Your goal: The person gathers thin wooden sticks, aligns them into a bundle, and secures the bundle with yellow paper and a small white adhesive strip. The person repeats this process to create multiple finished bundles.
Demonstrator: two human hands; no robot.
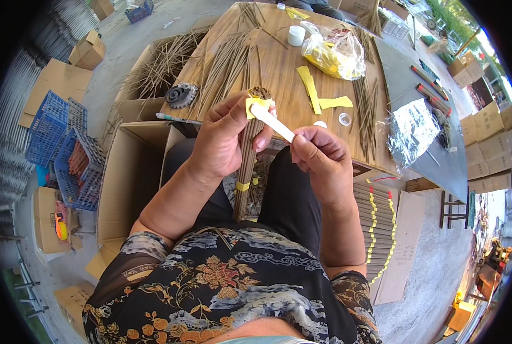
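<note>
My left hand (224, 137) is closed around the upper end of a bundle of thin brown sticks (244, 163), which stands upright between my knees. A piece of yellow paper (250, 102) lies against the bundle's top, and another yellow band (242, 186) circles it lower down. Pinched in my right hand (323, 157) is a flat whitish stick (276, 122); its rounded far tip touches the yellow paper beside my left fingers. Yellow strips (308, 89) lie on the wooden table (279, 63) just beyond my hands, near a small clear round lid (344, 119).
Loose brown sticks (227, 66) cover the table's left side, beside a toothed metal wheel (181, 96). A white jar (296, 35) and a plastic bag (333, 54) stand farther back. Banded bundles (376, 223) lie at my right, a cardboard box (132, 178) and blue crates (84, 172) at my left.
</note>
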